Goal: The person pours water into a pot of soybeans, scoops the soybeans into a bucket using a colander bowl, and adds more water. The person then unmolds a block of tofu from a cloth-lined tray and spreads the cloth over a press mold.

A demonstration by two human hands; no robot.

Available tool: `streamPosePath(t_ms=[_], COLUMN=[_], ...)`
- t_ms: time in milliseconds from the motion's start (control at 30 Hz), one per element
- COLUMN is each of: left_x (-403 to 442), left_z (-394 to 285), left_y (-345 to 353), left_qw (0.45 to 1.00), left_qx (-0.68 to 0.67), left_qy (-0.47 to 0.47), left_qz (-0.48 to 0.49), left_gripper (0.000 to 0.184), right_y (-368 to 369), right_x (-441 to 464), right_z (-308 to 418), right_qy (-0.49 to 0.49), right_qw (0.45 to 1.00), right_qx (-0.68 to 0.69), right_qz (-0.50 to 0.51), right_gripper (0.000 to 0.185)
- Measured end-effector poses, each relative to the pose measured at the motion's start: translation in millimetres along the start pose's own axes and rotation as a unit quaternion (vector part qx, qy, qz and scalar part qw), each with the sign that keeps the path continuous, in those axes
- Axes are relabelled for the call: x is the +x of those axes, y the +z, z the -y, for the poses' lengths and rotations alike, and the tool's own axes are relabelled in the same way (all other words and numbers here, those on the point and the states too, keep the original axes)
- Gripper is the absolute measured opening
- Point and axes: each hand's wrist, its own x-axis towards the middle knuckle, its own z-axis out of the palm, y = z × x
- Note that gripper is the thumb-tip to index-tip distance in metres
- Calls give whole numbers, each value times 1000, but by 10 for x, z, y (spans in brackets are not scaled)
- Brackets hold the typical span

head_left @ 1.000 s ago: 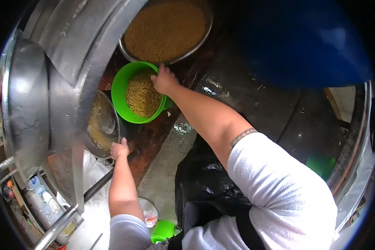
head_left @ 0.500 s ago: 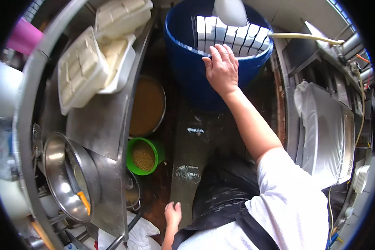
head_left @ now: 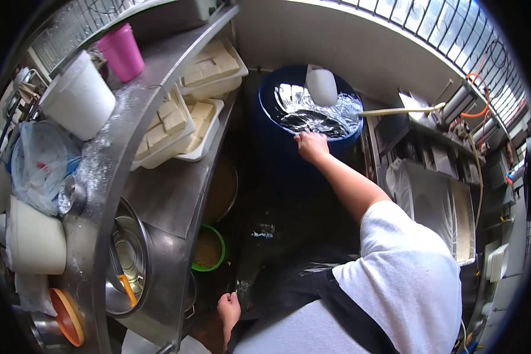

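Note:
A large blue barrel point(head_left: 275, 138) full of rippling water stands ahead of me. My right hand point(head_left: 312, 146) is at its near rim, fingers curled over the edge. In the barrel, toward the back, a white plastic container point(head_left: 322, 87) shows above the water. A pale hose point(head_left: 401, 111) reaches the barrel's right rim. Low beside my apron, my left hand point(head_left: 229, 308) hangs with its fingers curled in and nothing visible in them. Nearest to it is a green bucket point(head_left: 223, 251) on the floor, its contents in shadow.
On the left steel shelf, white tubs point(head_left: 188, 150) hold pale blocks. A steel bowl point(head_left: 149, 248) there contains an orange-handled utensil point(head_left: 127, 290). Higher up are a pink cup point(head_left: 122, 53) and a white bucket point(head_left: 82, 97). Steel equipment covered with plastic point(head_left: 425, 197) lines the right side.
My view has tilted up and shifted, showing more wall and shelf. The water, calm before, now ripples strongly. My right hand's fingers have gone from extended over the rim to curled at it.

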Motion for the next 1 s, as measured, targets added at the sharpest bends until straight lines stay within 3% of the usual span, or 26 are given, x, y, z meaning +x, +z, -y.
streamPosePath(t_ms=[167,400,467,500,533,600,667,733,800,833,933,1000], left_x=[376,666,681,703,710,662,636,598,553,528,487,403], left_z=[-186,-917,-1224,-1280,-1345,-1535,-1651,-1777,-1889,-1928,-1877,-1897], left_y=[-47,-434,-598,-610,-614,-636,-629,-625,-565,-538,-418,-343], left_qw=[997,993,992,991,991,985,984,986,988,988,986,985], left_qx=[-57,-74,-57,-64,-70,-76,-62,-51,-46,-42,-33,-42], left_qy=[-13,71,91,83,75,85,92,76,57,49,47,24], left_qz=[-53,-61,-71,-81,-90,-129,-142,-138,-138,-138,-157,-165], left_gripper=[30,28,28,29,30,33,32,32,32,32,33,31], right_y=[105,-36,-176,-49,-201,-298,-605,-847,-579,-526,-4,737], right_x=[54,110,265,501,646,1150,1531,1759,2054,2119,2342,2661], right_z=[23,7,-34,-188,-216,-483,-664,-783,-1119,-1144,-1413,-1896], right_qy=[-2,2,51,51,61,112,176,237,233,273,262,225], right_qw=[999,1000,988,980,984,968,966,965,959,950,935,951], right_qx=[-4,8,148,176,100,76,54,67,161,143,240,211], right_qz=[-34,-11,-3,-82,-136,-213,-181,-85,-15,47,7,-24], right_gripper=[42,53,62,71,76,97,114,131,139,144,145,138])
